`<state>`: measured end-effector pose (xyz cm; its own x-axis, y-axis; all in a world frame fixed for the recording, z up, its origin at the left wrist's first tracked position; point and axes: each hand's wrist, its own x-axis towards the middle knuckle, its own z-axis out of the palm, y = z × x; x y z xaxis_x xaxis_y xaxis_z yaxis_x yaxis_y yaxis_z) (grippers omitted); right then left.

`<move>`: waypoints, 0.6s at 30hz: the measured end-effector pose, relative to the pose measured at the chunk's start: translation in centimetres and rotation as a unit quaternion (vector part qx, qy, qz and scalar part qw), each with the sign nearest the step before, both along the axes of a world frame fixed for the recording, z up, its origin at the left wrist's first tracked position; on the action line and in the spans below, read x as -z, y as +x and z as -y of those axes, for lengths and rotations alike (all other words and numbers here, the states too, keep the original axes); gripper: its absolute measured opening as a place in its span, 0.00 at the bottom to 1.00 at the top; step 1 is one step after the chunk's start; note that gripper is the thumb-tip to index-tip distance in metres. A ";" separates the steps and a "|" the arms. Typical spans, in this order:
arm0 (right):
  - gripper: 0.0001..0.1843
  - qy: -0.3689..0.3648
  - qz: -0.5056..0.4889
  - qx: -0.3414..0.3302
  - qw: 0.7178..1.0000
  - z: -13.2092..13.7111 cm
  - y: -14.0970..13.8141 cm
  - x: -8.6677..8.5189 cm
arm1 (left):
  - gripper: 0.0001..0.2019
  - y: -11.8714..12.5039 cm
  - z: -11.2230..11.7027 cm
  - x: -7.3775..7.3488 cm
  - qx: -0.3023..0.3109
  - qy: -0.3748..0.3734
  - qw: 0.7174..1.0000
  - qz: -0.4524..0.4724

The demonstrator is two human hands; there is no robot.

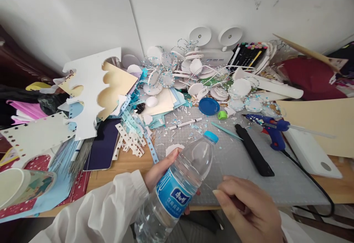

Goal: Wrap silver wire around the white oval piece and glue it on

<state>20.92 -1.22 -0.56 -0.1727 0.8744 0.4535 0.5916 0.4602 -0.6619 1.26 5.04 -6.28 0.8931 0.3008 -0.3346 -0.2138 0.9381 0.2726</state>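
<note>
My left hand (162, 171) is wrapped round a clear plastic water bottle (177, 189) with a blue label and a blue cap (210, 136). The bottle is tilted, its cap pointing up and to the right over the grey cutting mat (249, 184). My right hand (247, 208) hovers just right of the bottle near the table's front edge. Its fingers are curled loosely, with the thumb and forefinger close together, and I cannot make out anything in them. A white sleeve (102, 213) covers my left arm.
A blue glue gun (272, 128) with its black cord, a black bar-shaped tool (253, 150), a white pen (185, 124), a blue lid (208, 106) and a green sharpener (222, 115) lie on the mat. Paper scraps and white discs pile up behind and to the left.
</note>
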 end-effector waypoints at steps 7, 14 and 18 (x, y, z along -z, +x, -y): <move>0.12 0.026 0.022 0.018 0.999 -0.1 0.7 0.0 | 0.44 -0.3 -0.6 0.0 0.082 0.030 0.996 0.005; 0.13 0.049 0.038 0.049 0.997 -0.5 1.5 -1.4 | 0.40 -0.1 0.1 0.1 0.054 0.009 0.997 -0.047; 0.13 0.072 0.039 0.056 0.995 -0.8 1.6 -1.8 | 0.35 0.0 0.1 -0.3 0.036 0.022 0.998 -0.050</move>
<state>22.53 -0.40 1.28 -0.1172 0.8171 0.5644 0.6925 0.4746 -0.5433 1.31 4.90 -6.01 0.8757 0.2536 -0.4109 -0.1163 0.9367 0.3303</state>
